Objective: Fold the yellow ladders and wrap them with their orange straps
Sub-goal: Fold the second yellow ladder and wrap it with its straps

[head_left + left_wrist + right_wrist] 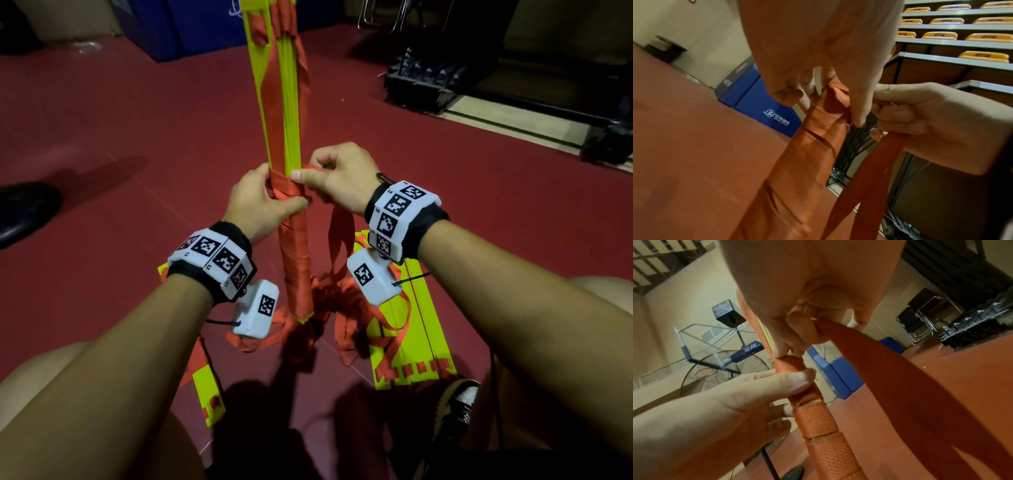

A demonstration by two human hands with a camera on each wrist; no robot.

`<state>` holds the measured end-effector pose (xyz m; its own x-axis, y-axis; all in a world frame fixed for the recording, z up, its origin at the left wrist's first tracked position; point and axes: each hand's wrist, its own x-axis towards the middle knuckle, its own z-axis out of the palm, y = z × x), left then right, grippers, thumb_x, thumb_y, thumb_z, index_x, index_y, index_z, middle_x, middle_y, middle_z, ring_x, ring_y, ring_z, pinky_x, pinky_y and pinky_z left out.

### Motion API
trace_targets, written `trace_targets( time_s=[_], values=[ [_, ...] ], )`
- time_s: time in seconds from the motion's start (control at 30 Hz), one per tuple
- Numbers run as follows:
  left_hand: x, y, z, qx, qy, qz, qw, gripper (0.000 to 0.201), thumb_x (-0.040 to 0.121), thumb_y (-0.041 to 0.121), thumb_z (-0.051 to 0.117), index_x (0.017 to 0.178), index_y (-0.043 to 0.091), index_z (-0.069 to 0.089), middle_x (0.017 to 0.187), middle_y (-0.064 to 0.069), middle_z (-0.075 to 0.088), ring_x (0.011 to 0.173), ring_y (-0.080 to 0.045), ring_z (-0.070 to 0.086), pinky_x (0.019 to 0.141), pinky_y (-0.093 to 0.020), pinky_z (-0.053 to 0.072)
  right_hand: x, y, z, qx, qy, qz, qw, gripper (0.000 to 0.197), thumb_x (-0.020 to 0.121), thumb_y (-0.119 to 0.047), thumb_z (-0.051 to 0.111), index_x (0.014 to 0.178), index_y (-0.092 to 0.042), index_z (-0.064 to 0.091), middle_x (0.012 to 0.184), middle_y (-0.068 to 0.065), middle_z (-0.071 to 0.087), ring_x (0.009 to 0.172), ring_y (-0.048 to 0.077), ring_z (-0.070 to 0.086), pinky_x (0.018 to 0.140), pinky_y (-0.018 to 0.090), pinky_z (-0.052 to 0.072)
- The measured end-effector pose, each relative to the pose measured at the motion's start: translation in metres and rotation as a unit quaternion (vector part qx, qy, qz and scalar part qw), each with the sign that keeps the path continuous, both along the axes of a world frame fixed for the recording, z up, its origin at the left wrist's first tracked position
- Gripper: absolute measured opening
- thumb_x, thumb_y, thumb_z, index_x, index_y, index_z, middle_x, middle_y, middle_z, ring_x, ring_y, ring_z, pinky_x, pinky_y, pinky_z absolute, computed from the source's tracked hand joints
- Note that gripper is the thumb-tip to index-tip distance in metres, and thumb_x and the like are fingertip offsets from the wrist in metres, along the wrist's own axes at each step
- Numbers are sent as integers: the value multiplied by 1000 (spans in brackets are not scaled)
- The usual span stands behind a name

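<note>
A folded bundle of yellow ladder slats stands upright on the red floor in front of me. Its lower half is wound with orange strap. My left hand grips the bundle at the top of the wrapping, thumb across the front. My right hand pinches the loose orange strap beside the bundle, and its tail hangs down toward the floor. The wrapped section shows textured webbing in overlapping turns.
Another flat stack of yellow slats lies on the floor at the right among tangled orange straps. A third yellow piece lies at the lower left. A blue pad, folding chairs and a black shoe stand around.
</note>
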<state>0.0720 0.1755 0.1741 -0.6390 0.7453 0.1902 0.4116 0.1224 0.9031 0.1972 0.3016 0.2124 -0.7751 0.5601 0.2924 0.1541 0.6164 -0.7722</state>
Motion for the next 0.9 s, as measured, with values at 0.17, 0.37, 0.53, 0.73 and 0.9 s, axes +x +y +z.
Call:
trace_targets(
  time_s=[0.17,0.37,0.53,0.73,0.9],
  values=[
    [12,-8,14,9,-50,-67,996,58,61,36,93,111,35,64,108,-6,71,104,-25,68,97,-50,56,2,5,1,-32,13,-3,999,49,79,-44,79,50,-20,49,54,8,63,45,12,49,50,23,37],
    [13,-9,15,5,-74,-73,995,43,82,-12,73,110,18,62,102,-8,71,96,-23,69,92,-43,59,6,5,-2,-25,-8,-13,1000,46,81,-43,78,53,-18,51,53,3,64,44,11,52,49,22,39],
    [14,-8,13,13,-54,-28,998,48,59,17,87,103,27,71,106,-11,77,102,-32,73,95,-54,57,2,-3,-4,-35,-21,22,999,49,81,-50,74,55,-18,47,51,4,60,47,17,52,51,29,38],
    [19,-8,10,0,46,-20,999,45,58,37,81,100,48,70,92,1,77,91,-27,73,87,-51,59,5,-7,2,37,-52,-21,998,50,82,-54,73,68,-7,61,55,0,63,57,16,59,57,30,42],
    [16,-8,10,-1,75,-8,997,41,66,33,80,104,38,65,91,7,75,88,-21,72,83,-42,58,1,-12,-1,4,-47,-25,999,60,79,-65,69,68,-7,56,55,4,65,50,17,59,50,30,42]
  ],
)
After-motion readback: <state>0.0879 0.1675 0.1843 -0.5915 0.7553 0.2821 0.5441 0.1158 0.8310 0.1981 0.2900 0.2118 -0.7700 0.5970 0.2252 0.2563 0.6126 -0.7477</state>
